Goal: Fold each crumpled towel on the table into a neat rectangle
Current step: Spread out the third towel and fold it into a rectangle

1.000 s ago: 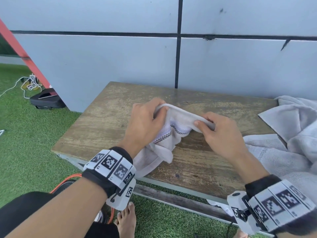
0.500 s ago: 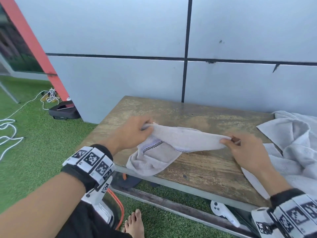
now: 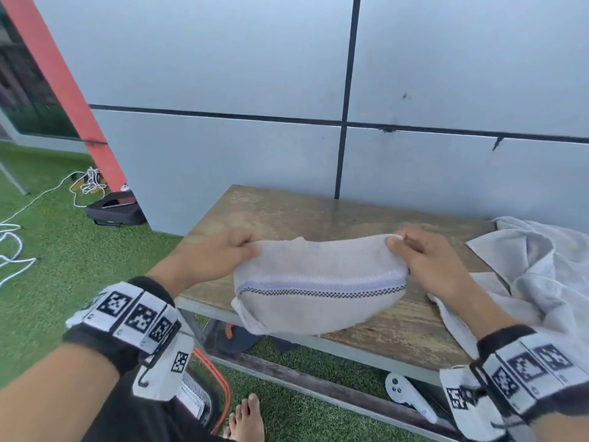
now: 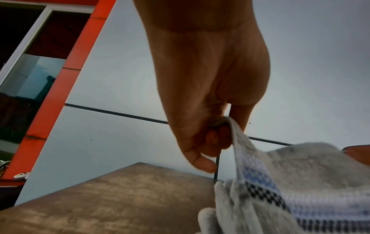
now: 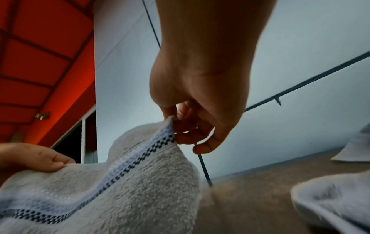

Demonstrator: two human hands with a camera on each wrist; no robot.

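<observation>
One wooden table (image 3: 287, 215) carries a crumpled grey heap (image 3: 538, 275) at its right end, perhaps two towels, hard to count. One small striped towel (image 3: 318, 282) hangs stretched above the table's front edge. The left hand (image 3: 220, 256) and right hand (image 3: 427, 263) each pinch a top corner, thumbs against curled fingers.

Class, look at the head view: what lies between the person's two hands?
The striped towel, stretched from the left hand to the right hand, each pinching an upper corner. The head view shows this.
</observation>
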